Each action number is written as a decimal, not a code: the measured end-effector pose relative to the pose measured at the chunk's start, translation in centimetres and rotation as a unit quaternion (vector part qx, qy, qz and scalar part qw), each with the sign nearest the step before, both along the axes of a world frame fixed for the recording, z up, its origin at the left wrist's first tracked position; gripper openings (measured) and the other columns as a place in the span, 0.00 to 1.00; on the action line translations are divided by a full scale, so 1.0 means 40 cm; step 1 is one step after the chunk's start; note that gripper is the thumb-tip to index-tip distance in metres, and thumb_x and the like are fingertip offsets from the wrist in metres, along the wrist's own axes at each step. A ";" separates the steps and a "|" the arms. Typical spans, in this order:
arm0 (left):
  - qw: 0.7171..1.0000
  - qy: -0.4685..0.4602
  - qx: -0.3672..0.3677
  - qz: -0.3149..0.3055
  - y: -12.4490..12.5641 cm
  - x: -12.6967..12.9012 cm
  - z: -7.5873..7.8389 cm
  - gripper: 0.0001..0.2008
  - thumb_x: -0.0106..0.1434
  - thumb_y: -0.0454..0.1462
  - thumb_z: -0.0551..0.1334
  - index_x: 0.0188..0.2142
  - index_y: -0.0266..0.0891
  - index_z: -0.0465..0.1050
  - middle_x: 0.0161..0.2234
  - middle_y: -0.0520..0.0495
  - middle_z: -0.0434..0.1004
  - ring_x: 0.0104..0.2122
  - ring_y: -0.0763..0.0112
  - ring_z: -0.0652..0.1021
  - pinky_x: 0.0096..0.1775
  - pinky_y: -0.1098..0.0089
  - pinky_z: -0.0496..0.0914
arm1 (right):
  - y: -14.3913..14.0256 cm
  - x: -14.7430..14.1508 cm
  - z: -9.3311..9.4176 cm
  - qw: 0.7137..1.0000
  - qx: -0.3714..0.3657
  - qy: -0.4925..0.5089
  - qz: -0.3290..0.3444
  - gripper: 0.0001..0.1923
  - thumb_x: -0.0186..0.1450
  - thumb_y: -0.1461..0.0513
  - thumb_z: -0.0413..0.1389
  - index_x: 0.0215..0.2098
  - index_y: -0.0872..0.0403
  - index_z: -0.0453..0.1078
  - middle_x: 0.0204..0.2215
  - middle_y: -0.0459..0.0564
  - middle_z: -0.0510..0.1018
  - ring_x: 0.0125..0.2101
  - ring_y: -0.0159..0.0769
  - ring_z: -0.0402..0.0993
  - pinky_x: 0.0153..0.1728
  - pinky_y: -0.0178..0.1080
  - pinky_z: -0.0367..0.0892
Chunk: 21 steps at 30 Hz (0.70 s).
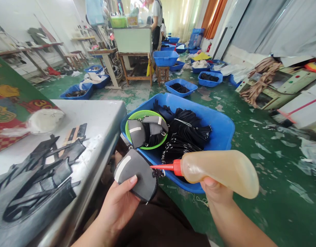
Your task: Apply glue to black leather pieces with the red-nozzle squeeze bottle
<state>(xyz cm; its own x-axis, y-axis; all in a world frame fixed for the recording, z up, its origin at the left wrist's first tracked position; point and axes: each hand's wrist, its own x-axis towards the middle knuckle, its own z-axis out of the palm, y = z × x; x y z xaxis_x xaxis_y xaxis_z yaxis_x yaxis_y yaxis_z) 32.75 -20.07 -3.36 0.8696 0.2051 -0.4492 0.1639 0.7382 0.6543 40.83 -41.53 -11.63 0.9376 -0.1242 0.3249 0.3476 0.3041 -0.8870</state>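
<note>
My left hand (124, 202) grips a dark grey, rounded flat piece (138, 171) with a white strip near one edge, thumb on top. A squeeze bottle (219, 171) of yellowish liquid, with a red cap and long red nozzle (165, 167), lies tilted in my right hand (217, 192). The nozzle's tip is at the right edge of the grey piece, beside a small black strap with metal fittings (158, 172); whether it touches cannot be made out. Just beyond, a green basket (129, 118) holds similar grey pieces.
A large blue tub (222, 133) with bundles of black straps (186, 127) stands before me. On my left, a table (101, 109) bears black strips and a plastic bag (45, 120). Several blue tubs (181, 87) dot the green floor. A person (156, 20) stands at the back.
</note>
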 end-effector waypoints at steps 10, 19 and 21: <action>1.000 -0.001 0.006 0.013 -0.002 0.007 -0.005 0.28 0.53 0.30 0.64 0.54 0.40 0.66 0.38 0.42 0.81 0.37 0.58 0.80 0.43 0.60 0.74 | -0.017 -0.002 -0.020 0.999 0.017 -0.003 -0.030 0.25 0.49 0.51 0.67 0.44 0.45 0.69 0.34 0.46 0.79 0.35 0.44 0.76 0.26 0.39 0.75; 0.999 0.017 -0.028 0.027 -0.001 0.009 -0.010 0.27 0.55 0.31 0.63 0.55 0.41 0.65 0.38 0.43 0.81 0.36 0.61 0.80 0.38 0.65 0.75 | -0.029 -0.020 -0.043 1.000 0.009 0.022 -0.018 0.23 0.49 0.50 0.66 0.41 0.44 0.71 0.30 0.45 0.79 0.34 0.44 0.76 0.28 0.40 0.75; 0.999 0.026 -0.033 0.032 -0.005 0.013 -0.007 0.25 0.56 0.32 0.62 0.54 0.40 0.66 0.37 0.43 0.82 0.35 0.62 0.81 0.40 0.65 0.75 | -0.033 -0.028 -0.052 0.999 0.006 0.047 -0.005 0.22 0.48 0.49 0.66 0.40 0.44 0.71 0.29 0.44 0.78 0.34 0.43 0.76 0.29 0.41 0.75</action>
<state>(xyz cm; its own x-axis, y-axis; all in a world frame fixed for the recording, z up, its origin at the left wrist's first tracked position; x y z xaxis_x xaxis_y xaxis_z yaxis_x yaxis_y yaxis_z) 33.25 -20.26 -3.64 0.8313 0.2275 -0.5072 0.1469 0.7901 0.5952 39.72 -42.87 -13.70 0.9625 -0.1364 0.2345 0.2664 0.3127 -0.9117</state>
